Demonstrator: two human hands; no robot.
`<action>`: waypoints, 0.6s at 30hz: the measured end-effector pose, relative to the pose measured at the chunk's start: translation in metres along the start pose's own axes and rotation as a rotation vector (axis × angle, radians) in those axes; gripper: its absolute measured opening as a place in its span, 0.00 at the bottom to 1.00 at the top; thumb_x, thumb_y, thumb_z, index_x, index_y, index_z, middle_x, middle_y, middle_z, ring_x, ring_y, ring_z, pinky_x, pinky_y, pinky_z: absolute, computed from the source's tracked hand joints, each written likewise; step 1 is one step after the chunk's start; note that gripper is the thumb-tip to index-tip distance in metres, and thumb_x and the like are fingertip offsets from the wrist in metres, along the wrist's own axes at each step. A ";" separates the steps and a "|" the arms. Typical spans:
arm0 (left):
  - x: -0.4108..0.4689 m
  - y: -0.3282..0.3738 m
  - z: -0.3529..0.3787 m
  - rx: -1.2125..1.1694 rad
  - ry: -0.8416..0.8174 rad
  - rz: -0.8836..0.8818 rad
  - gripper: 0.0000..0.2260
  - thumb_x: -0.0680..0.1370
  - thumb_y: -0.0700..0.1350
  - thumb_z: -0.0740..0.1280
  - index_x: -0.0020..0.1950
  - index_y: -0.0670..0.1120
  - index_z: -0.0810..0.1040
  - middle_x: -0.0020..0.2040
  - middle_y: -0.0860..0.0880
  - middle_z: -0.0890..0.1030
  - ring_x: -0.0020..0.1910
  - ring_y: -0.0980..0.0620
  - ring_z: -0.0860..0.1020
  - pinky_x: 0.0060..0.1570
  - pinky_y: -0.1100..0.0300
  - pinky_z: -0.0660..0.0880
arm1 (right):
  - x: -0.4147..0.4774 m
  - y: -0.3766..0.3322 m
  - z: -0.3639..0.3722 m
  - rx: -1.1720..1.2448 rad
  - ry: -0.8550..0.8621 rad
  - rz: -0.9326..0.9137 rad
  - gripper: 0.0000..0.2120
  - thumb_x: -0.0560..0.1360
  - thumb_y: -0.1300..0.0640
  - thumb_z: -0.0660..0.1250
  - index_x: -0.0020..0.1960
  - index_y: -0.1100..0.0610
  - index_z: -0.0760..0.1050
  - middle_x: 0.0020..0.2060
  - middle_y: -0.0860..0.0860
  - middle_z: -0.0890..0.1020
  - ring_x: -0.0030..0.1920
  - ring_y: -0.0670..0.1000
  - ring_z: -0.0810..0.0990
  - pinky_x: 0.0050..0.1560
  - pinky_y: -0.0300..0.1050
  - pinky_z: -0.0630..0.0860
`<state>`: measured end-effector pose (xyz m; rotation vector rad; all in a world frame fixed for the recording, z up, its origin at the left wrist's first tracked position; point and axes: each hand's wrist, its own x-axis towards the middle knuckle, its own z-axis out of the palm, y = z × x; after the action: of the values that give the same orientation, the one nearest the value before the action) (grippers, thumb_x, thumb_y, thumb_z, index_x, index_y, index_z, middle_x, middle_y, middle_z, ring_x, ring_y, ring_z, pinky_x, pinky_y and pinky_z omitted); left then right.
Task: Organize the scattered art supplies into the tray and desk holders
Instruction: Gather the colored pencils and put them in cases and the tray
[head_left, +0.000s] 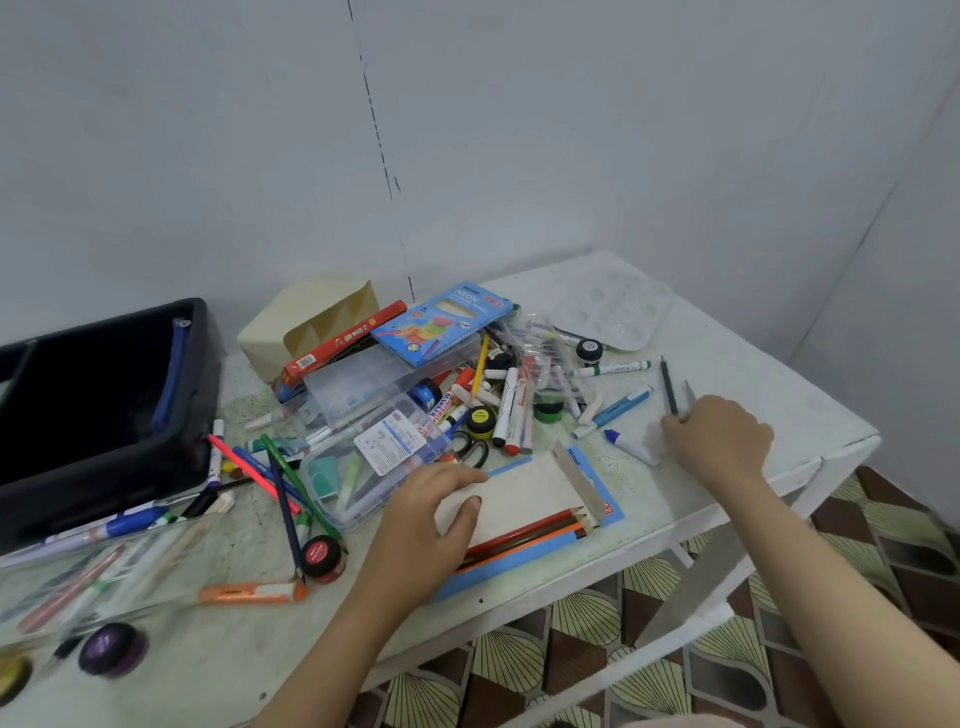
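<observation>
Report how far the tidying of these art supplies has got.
Barely started. Done: only a blue pen lies in the black tray; the cream holder looks empty. In hand: the right hand grips a dark pencil; the left hand rests on the pencil box. Left: the central pile.

Prob. a room in a home, w/ one corner used for hobby/school art, not a shop or studio. Plain pale walls (208, 156) meet at a corner. The small white-painted table (727, 332) has a worn, chipped edge. The floor covering (597, 618) has a fan pattern in brown, green & cream. The tabletop is strewn w/ school-type art stuff: markers (506, 410), colour pencils (530, 535), a dark pencil (669, 385), poster-paint pots (480, 421), a plastic palette (613, 309), a black tray (104, 478) & a cream desk holder (291, 327).
</observation>
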<state>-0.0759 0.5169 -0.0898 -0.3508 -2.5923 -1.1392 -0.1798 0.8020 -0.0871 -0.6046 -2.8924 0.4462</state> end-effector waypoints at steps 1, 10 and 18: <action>0.004 0.003 0.001 -0.018 0.026 0.007 0.11 0.73 0.45 0.64 0.52 0.58 0.78 0.50 0.66 0.77 0.54 0.67 0.74 0.55 0.75 0.67 | -0.002 -0.001 -0.002 0.073 0.027 -0.010 0.15 0.75 0.55 0.60 0.31 0.59 0.66 0.29 0.53 0.72 0.34 0.56 0.71 0.43 0.46 0.61; 0.042 0.040 0.016 -0.904 -0.068 -0.487 0.10 0.79 0.39 0.60 0.58 0.45 0.77 0.51 0.47 0.84 0.54 0.50 0.81 0.54 0.59 0.77 | -0.067 -0.051 -0.017 0.574 -0.128 -0.637 0.09 0.69 0.46 0.65 0.34 0.50 0.74 0.31 0.45 0.75 0.34 0.43 0.73 0.37 0.36 0.67; 0.054 0.039 0.020 -1.266 -0.015 -0.716 0.12 0.79 0.40 0.58 0.59 0.41 0.75 0.54 0.44 0.83 0.49 0.48 0.82 0.42 0.57 0.80 | -0.076 -0.069 0.000 0.535 -0.248 -0.911 0.11 0.68 0.43 0.63 0.35 0.49 0.75 0.30 0.40 0.71 0.37 0.39 0.72 0.43 0.36 0.64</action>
<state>-0.1160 0.5634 -0.0569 0.3935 -1.6242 -2.8908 -0.1359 0.7102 -0.0719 0.8517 -2.6667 1.0968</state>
